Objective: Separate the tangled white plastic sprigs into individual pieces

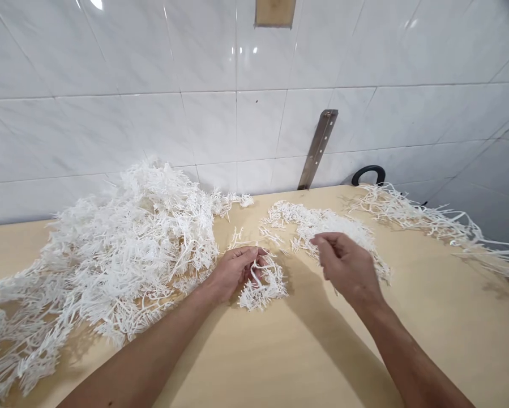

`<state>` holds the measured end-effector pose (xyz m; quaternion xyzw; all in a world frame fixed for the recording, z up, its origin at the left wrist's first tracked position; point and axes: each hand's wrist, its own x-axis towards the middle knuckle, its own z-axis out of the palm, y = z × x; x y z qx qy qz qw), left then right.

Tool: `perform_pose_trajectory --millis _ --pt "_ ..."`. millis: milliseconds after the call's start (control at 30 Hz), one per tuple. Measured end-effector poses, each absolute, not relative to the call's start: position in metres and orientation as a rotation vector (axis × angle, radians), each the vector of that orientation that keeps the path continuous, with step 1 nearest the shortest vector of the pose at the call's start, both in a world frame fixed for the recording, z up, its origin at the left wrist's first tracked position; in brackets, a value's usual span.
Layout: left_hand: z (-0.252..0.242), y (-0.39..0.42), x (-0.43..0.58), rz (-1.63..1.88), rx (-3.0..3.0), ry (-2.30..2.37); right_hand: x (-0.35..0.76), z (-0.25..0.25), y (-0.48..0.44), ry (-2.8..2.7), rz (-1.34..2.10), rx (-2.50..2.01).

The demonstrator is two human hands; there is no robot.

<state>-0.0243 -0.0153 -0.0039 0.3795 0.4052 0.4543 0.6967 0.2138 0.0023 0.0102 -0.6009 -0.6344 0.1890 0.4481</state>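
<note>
My left hand (239,269) pinches a white branching sprig (265,288) with fine needle-like tips, which hangs just above the wooden table. My right hand (346,262) is closed, thumb against fingers, over the near side of a low heap of small white sprig tips (317,221). Whatever it may hold is hidden or too small to make out. Left of my left hand rises a large tangled pile of white branching sprigs (135,243). A few loose bits (236,237) lie just beyond my left fingers.
Bare-looking white stems (441,218) lie in a bundle at the table's (254,362) right back edge, near a black curved handle (368,173). A metal strip (319,148) leans along the tiled wall (212,127) behind the table.
</note>
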Motion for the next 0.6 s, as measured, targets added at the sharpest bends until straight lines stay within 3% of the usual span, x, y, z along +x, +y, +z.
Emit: perform_pose_trajectory --millis 233,600 --pt "-0.002 -0.016 -0.029 0.969 0.899 0.849 0.177 0.007 -0.017 -1.853 1.121 -1.267" --pt "-0.003 -0.014 -0.029 0.98 0.913 0.907 0.178 -0.003 -0.014 -1.724 1.356 -1.249"
